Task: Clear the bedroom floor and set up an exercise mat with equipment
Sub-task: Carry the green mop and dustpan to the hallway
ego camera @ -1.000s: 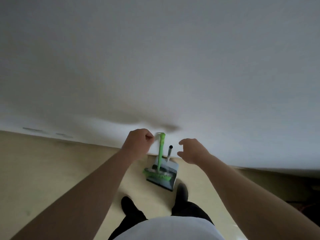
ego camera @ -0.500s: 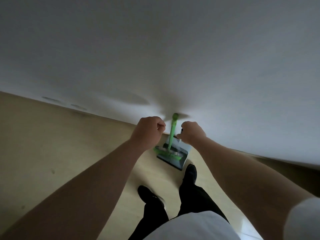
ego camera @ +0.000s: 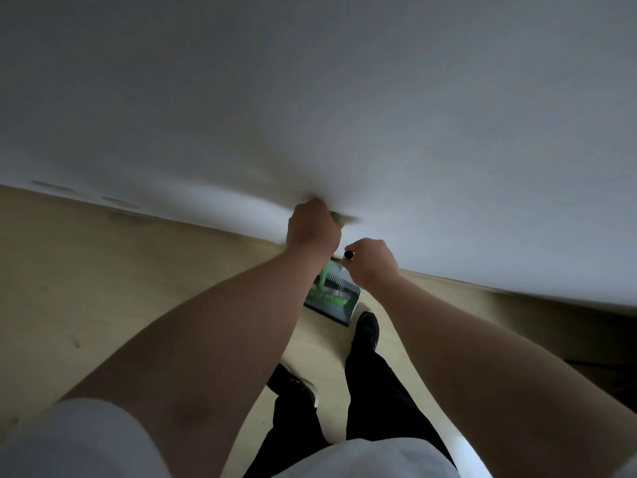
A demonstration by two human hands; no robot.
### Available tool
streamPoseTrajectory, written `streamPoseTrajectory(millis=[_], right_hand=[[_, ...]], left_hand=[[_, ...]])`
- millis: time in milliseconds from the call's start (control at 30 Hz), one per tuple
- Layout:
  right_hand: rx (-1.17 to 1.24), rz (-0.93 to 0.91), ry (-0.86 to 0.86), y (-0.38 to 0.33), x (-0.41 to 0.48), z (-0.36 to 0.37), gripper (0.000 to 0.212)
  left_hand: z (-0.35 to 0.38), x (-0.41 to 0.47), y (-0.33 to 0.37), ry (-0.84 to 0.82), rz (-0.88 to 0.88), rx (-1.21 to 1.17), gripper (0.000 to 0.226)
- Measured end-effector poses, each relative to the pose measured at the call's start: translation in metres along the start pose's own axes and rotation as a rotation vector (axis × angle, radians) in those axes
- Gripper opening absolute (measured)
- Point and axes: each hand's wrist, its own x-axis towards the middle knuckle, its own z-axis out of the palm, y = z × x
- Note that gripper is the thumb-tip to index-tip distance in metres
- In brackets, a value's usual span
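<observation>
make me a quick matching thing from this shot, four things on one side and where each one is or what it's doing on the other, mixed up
Things:
1. left hand
2. right hand
3. dustpan
4. wall

Places or states:
A. on the floor, just ahead of the shoes
B. closed round the green broom handle
C. fills the top half of the view
D. closed round a black-tipped handle

Pairs: 1-B, 2-D, 3-A, 4-C
</observation>
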Motion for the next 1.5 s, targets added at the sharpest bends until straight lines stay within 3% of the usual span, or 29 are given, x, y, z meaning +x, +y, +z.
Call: streamPoseTrajectory(millis=[333, 600, 967, 1300, 1500], right_hand=[[0.07, -0.131, -0.031, -0.017, -0.036, 0.017, 0.021], [0.045, -0.349, -0.011, -0.092, -0.091, 0.045, 0.021], [-0.04, -0.664, 0.043, -0.234, -0.172, 0.054, 0.025], [0.006, -0.913, 0.083, -0.375, -0.246, 0.09, 0.023], [0.02, -1.095, 0.023, -0.471, -0.282, 0.109, 0.023]], left_hand=[[-0.03, -0.049, -0.068, 0.047, -0.087, -0.096, 0.037], [-0.093, -0.116, -0.145, 0.129, -0.18, -0.293, 0.017], [-0.222, -0.182, -0.248, 0.43, -0.24, -0.487, 0.032], [-0.33, -0.262, -0.348, 0.726, -0.264, -0.607, 0.028], [-0.382, -0.301, -0.407, 0.96, -0.311, -0.726, 0.028]])
